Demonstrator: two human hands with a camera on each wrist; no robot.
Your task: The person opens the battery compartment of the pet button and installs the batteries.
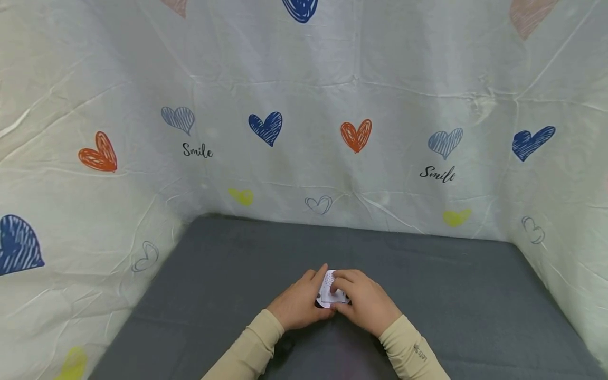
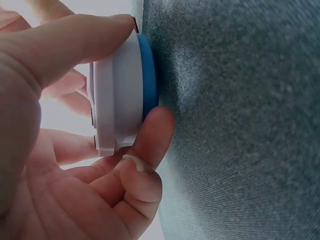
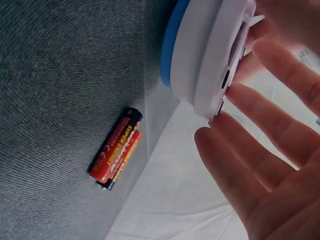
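A round white device [image 1: 326, 290] with small dots on its upturned face stands between both hands, close over the grey cloth. Its blue underside [image 2: 148, 75] shows in the left wrist view. My left hand [image 1: 302, 300] grips it from the left, thumb on one side and curled fingers under the other. My right hand [image 1: 368, 301] holds the opposite side, its thumb at the near edge and a bent finger on the face. A thin white edge [image 3: 257, 20] sticks out from the face near the right fingers. That finger's tip is partly hidden.
Two red and black batteries [image 3: 116, 150] lie side by side on the grey cloth [image 1: 228, 274], beyond the right hand's fingers; the head view does not show them. A white curtain [image 1: 304, 169] with printed hearts surrounds the table's back and sides.
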